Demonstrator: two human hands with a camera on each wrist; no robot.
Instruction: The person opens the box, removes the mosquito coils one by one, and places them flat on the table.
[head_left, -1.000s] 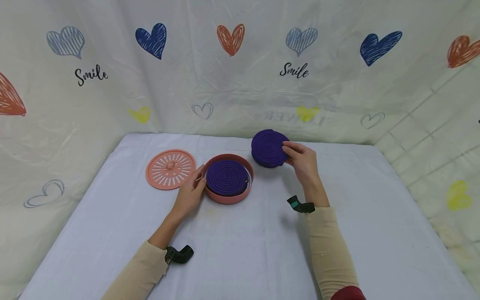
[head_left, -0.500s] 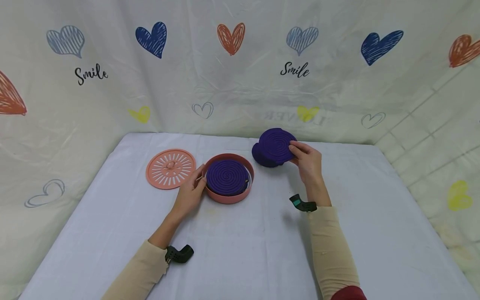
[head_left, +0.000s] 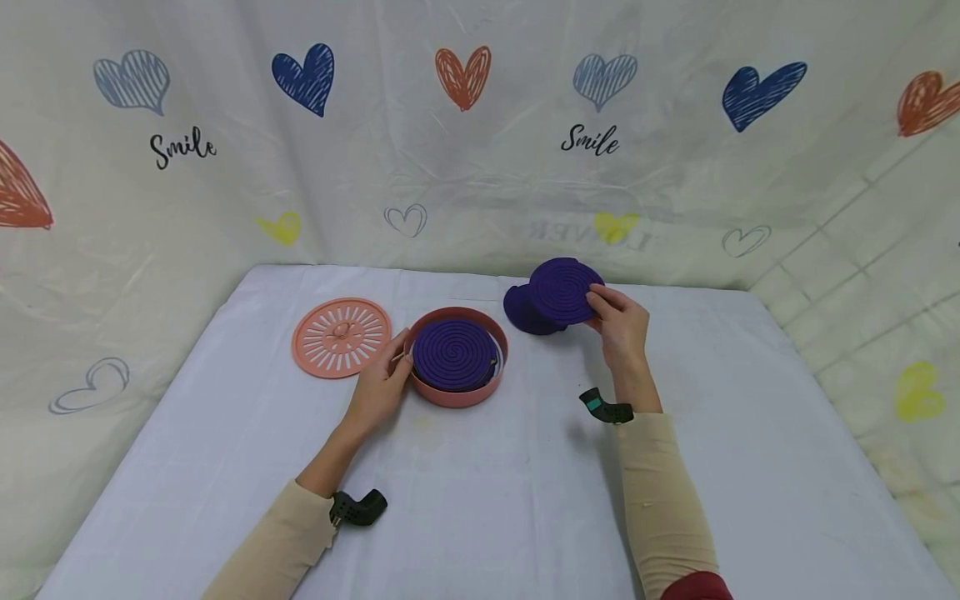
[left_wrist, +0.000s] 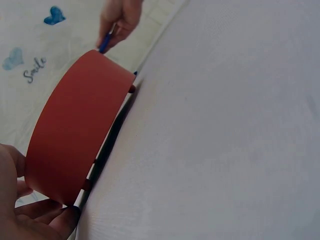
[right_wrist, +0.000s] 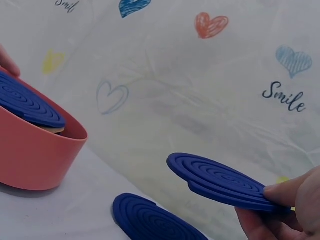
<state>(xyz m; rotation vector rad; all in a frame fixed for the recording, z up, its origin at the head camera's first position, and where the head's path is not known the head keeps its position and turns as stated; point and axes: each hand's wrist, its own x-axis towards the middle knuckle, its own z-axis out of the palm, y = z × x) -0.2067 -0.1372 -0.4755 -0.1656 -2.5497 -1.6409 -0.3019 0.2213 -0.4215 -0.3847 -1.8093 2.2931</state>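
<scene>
In the head view my left hand [head_left: 382,379] grips the left side of a round pink mosquito coil holder [head_left: 459,400], thumb in front and fingers behind. A purple mosquito coil [head_left: 453,354] lies inside it, its spiral facing up. My right hand [head_left: 621,325] pinches another mosquito coil [head_left: 564,289] by its right edge, above the table. In the right wrist view the held coil [right_wrist: 220,180] is nearly level, with a stepped edge. Below and left of it a further coil [right_wrist: 155,220] lies on the table, partly hidden behind the held one in the head view.
A pink slotted lid [head_left: 341,337] lies flat left of the holder, next to my left hand. The table [head_left: 480,500] has a white cloth. Behind it hangs a pale curtain [head_left: 510,150] with printed hearts, close to the held coil.
My right hand has moved to the right with its mosquito coil, uncovering more of the coil on the table. My left hand and the holder stay where they were.
</scene>
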